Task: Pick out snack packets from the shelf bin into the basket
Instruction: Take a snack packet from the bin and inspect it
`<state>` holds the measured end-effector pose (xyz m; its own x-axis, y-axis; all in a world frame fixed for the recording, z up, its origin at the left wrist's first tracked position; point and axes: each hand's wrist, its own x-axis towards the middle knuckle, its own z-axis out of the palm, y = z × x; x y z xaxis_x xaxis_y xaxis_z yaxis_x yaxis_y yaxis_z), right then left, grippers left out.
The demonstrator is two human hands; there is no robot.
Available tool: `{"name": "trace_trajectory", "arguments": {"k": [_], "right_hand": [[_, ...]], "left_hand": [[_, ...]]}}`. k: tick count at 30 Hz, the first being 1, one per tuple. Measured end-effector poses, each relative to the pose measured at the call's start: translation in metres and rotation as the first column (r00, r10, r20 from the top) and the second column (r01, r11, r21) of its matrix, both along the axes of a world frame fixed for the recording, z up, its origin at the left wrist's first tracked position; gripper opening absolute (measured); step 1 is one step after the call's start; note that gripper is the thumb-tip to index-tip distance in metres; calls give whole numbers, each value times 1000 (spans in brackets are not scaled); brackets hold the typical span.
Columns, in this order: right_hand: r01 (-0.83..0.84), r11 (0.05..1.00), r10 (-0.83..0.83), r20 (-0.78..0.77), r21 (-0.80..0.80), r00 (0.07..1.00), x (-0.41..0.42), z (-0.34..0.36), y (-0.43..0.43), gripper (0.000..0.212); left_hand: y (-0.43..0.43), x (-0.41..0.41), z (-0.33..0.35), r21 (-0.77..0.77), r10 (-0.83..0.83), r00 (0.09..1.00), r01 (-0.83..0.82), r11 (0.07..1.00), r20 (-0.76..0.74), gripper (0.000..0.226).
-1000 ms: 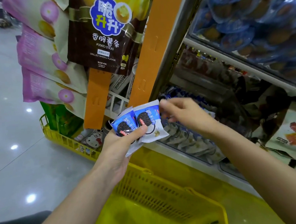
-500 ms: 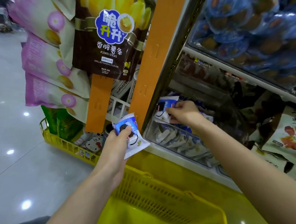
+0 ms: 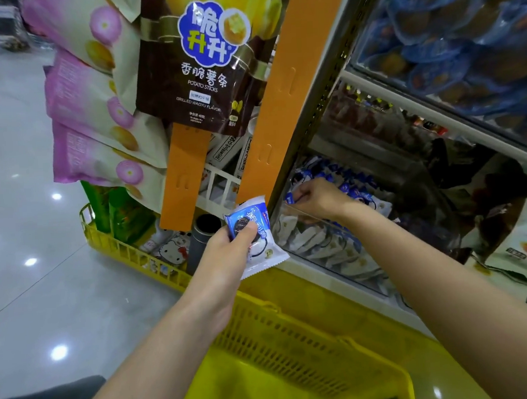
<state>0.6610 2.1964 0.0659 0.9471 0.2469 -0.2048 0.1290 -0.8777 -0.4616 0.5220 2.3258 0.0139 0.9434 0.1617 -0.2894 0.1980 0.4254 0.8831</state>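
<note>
Left hand: Your left hand (image 3: 228, 250) sits at centre frame, thumb and fingers clamped on the snack packets (image 3: 260, 245). They are blue and white, and overlapped so that you cannot count them.
Packet edges: Their top corner lies just beside the lower end of the long orange strip (image 3: 281, 105). Their crimped lower edge juts right, toward the bin's front wall and above the basket's far rim.
Right hand: Your right hand (image 3: 316, 199), right of centre, reaches over the clear front wall into the shelf bin (image 3: 346, 257). Its fingers curl round a blue packet (image 3: 289, 197) at the bin's left end, close to the metal upright (image 3: 321, 103).
Bin contents: Loose packets (image 3: 317, 242) stand on edge against the clear wall, below your right wrist.
Basket: The yellow basket (image 3: 296, 345) fills lower centre, its mouth open below both forearms. Its far rim runs just under your left wrist.
Open room: The gap between your forearms lies straight above the basket mouth. Glossy floor (image 3: 24, 291) fills the left of the frame.
Tight edges: The potato sticks bag (image 3: 198, 64) and the short orange strip (image 3: 183, 173) hang above your left hand. The upper shelf (image 3: 436, 121) runs above the bin, over your right hand.
Left side: Pink bags (image 3: 96, 101) hang at upper left. Below them, a low yellow crate (image 3: 130, 256) stands on the floor, near your left hand.
</note>
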Motion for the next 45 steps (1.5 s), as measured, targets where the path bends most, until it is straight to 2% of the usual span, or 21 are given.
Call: {"name": "trace_trajectory", "arguments": {"k": [4, 5, 7, 8, 10, 11, 12, 14, 17, 19, 21, 25, 29, 33, 35, 37, 39, 40, 42, 43, 45], "right_hand": [[10, 999, -5, -93, 47, 996, 2, 3, -5, 33], [30, 997, -26, -62, 74, 998, 0, 2, -6, 32], [68, 984, -94, 160, 163, 983, -11, 1, -7, 25], [54, 967, -131, 305, 250, 943, -21, 2, -7, 19], [-92, 919, -129, 513, 383, 849, -49, 1, -7, 8], [-166, 898, -86, 533, 408, 842, -64, -1, -8, 7], [-213, 882, -31, 505, 419, 863, -78, -4, -8, 7], [-211, 872, 47, 353, 442, 934, -98, -11, -7, 10], [-96, 824, 30, 127, 558, 991, -105, -19, -11, 20], [-58, 805, 7, 88, 590, 996, -108, -18, -15, 29], [-93, 822, 30, 120, 561, 992, -112, -18, -20, 31], [-157, 852, 75, 181, 499, 981, -120, -22, -33, 18], [-133, 830, 44, 174, 542, 984, -131, -26, -41, 3], [-135, 838, 48, 175, 529, 983, -136, -28, -48, 7], [-186, 853, 80, 231, 488, 970, -138, -28, -52, 8], [-268, 912, 138, 384, 310, 913, -140, -33, -57, 10], [-266, 943, 155, 442, 200, 883, -143, -37, -61, 15], [-236, 942, 120, 419, 237, 900, -144, -39, -62, 15], [-97, 881, -31, 261, 463, 965, -143, -41, -64, 10], [5, 812, -113, 149, 584, 982, -141, -42, -66, 7], [198, 655, -218, -69, 729, 974, -139, -42, -71, 7]], "left_hand": [[-1, 0, -3, 16, -15, 1000, 15, 1000, 20, 16], [-2, 0, -3, 17, -17, 1000, 16, 1000, 23, 16], [-3, 0, -5, 20, -23, 999, 22, 1000, 22, 19], [-4, 0, -5, 25, -30, 999, 29, 999, 24, 21], [-5, -1, -6, 30, -50, 998, 49, 998, 37, 26], [-5, -1, -7, 26, -68, 996, 66, 997, 54, 26], [-6, -2, -7, 25, -93, 993, 91, 996, 78, 24], [-7, -4, -7, 39, -164, 979, 160, 986, 124, 20], [-12, -6, -10, 104, -220, 965, 207, 973, 140, 19], [-16, -8, -10, 182, -200, 967, 171, 968, 156, 11], [-18, -11, -9, 257, -181, 968, 133, 957, 171, 8], [-20, -12, -7, 365, -205, 948, 106, 925, 245, 34], [-23, -14, -8, 507, -203, 936, 32, 861, 287, 31], [-28, -16, -4, 424, -264, 936, 147, 894, 231, 28], [-32, -16, -3, 354, -278, 945, 205, 912, 170, 26], [-35, -16, -2, 285, -297, 948, 254, 924, 117, 21], [-38, -16, -5, 248, -307, 947, 276, 929, 98, 22], [-40, -17, -7, 238, -313, 945, 285, 929, 91, 22], [-44, -19, -12, 223, -348, 935, 325, 919, 71, 15], [-47, -21, -15, 215, -378, 924, 359, 908, 51, 12], [-51, -23, -21, 200, -428, 904, 416, 887, 18, 21]]}}
